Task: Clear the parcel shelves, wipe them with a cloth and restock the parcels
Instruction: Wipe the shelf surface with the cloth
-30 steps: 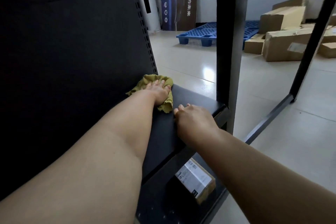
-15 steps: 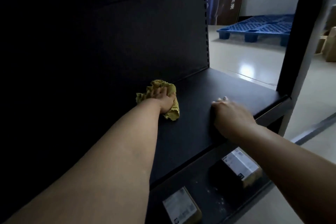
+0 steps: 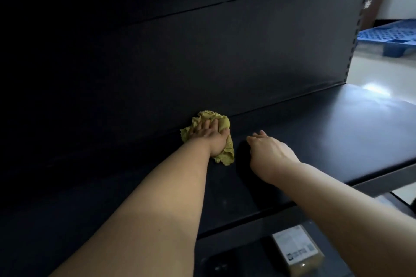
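Item, upper shelf [image 3: 337,137]: dark, flat board, running from centre out to 3 o'clock, with a pale glare at its far end; dark back panel [image 3: 202,51] rising behind it, filling the view from 9 to 1 o'clock. Item, cloth [image 3: 222,122]: yellow-green, crumpled, lying on the upper shelf at the centre of the view, right against the foot of the back panel. Item, left hand [image 3: 210,136]: laid on top of the cloth, fingers straight and together, pressing it flat to the board; cloth edges showing around the hand on all sides. Item, right hand [image 3: 270,153]: at 4 o'clock of the cloth, near it but apart, fingers loose and slightly bent, grasping nothing, fingertips down at the shelf surface; contact cannot be told for certain. Item, parcel [image 3: 295,249]: brown box with a white printed label, lying on the lower shelf [image 3: 247,261] at 5 o'clock, partly behind the right forearm. Item, blue pallet [image 3: 391,40]: on the pale floor [image 3: 382,74] at 2 o'clock, beyond the shelf end.
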